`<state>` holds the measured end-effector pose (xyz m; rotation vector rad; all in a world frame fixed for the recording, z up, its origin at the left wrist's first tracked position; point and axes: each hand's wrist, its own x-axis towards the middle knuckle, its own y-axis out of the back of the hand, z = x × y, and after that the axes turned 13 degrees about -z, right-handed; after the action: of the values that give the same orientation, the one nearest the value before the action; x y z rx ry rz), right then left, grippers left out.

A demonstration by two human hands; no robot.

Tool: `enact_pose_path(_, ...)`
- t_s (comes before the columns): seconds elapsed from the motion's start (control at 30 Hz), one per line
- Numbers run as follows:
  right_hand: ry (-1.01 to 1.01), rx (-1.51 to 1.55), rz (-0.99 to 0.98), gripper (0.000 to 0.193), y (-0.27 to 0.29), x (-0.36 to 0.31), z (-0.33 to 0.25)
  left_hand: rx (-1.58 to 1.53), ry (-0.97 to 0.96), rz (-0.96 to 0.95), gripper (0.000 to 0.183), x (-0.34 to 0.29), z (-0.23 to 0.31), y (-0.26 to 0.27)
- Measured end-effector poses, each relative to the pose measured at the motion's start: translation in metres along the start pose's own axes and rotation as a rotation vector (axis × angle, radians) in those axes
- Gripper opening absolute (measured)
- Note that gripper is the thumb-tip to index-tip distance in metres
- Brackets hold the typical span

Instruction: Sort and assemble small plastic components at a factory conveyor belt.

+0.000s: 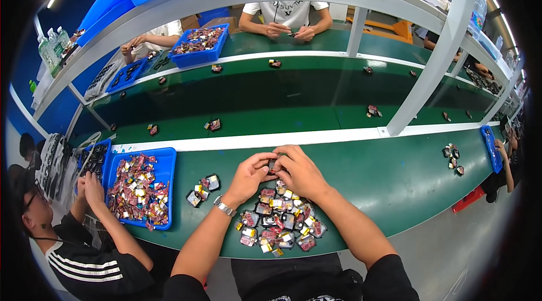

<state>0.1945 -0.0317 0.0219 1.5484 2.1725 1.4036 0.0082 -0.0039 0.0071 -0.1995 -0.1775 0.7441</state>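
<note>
Above a heap of small electronic modules [274,222], my left hand [248,176] and my right hand [301,171] meet. Between their fingertips they pinch a small dark electronic module [272,164], mostly covered by the fingers. The heaped modules have black housings, red circuit parts and silver and yellow pieces. A metal-banded watch [225,206] is on my left wrist. Left of that wrist lies a small group of similar modules [202,190] on the green table [361,182].
A blue tray [172,188] of red-and-yellow circuit parts stands at left, beside a co-worker [93,244]. White rails [254,142] and a shelf post [432,64] border the middle belt [293,106], where scattered modules lie. Several other people work across and at right. More modules [451,157] lie right.
</note>
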Motion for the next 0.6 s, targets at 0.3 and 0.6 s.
enact_pose_path(0.3, 0.031, -0.003, 0.053, 0.012, -0.001, 0.001, -0.001, -0.004, 0.024, 0.011, 0.034, -0.001, 0.005, 0.002)
enact_pose_path(0.6, -0.01, 0.049, 0.123, 0.009, -0.003, 0.0, -0.01, -0.06, -0.032, -0.116, 0.039, -0.007, 0.004, 0.006)
